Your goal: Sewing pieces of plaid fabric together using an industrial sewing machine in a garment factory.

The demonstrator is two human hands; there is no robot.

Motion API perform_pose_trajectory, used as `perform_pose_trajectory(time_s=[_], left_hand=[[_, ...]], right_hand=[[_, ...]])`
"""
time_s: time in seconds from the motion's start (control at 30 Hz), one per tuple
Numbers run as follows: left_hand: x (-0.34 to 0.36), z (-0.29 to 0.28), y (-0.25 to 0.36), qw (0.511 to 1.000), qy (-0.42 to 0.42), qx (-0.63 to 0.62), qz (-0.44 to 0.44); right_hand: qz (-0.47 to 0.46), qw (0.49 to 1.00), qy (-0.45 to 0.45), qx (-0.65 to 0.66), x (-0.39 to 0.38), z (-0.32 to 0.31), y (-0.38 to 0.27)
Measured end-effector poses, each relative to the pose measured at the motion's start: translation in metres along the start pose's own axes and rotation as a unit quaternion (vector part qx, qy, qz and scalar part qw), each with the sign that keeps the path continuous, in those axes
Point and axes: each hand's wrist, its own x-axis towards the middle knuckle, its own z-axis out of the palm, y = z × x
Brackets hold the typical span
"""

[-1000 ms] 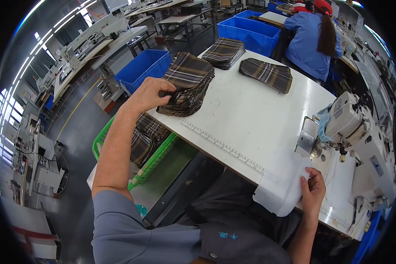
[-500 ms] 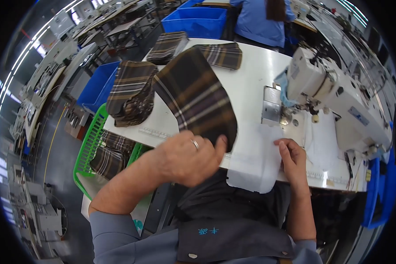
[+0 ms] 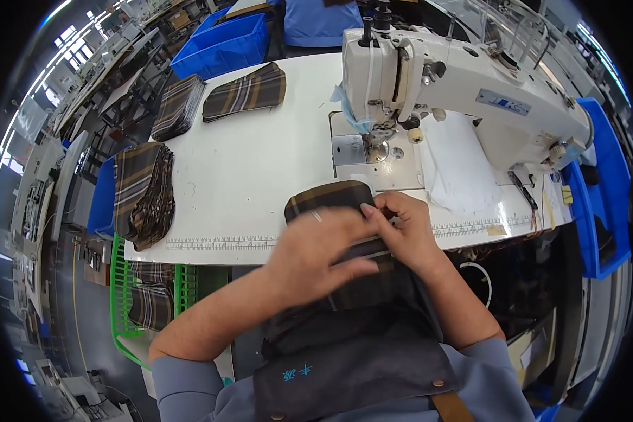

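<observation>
A dark brown plaid fabric piece (image 3: 330, 197) lies over the table's front edge and hangs toward my lap. My right hand (image 3: 409, 228) pinches its right edge between thumb and fingers. Over the middle of the fabric is my left hand (image 3: 320, 246), blurred, its thumb spread from the fingers and a ring on one finger. Both hands hide much of the piece. A thin white edge shows at the fabric's upper right corner; the rest of that white layer is hidden. Just beyond stands a white sewing machine (image 3: 464, 77), its needle area above a metal plate (image 3: 348, 149).
Plaid stacks (image 3: 144, 190) and a single plaid piece (image 3: 246, 91) lie on the white table (image 3: 253, 169). A green basket (image 3: 123, 302) holds more plaid. Blue bins (image 3: 221, 46) stand behind; white sheets (image 3: 461, 169) lie under the machine arm. A person in blue (image 3: 323, 24) sits ahead.
The plaid piece came down from the table's middle to the front edge, over where the white sheet lay. My right hand now grips its edge. The view turned right.
</observation>
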Motion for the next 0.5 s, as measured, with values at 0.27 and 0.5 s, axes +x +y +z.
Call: perform_pose_trajectory(time_s=[0.27,0.5], left_hand=[[0.007,-0.014,-0.036,0.943,-0.004,-0.212,-0.258],[0.01,-0.021,-0.032,0.92,-0.021,-0.256,-0.298]], right_hand=[[-0.172,0.984,-0.014,-0.043,-0.005,0.002,-0.013],[-0.176,0.983,-0.039,-0.027,-0.004,0.001,-0.018]])
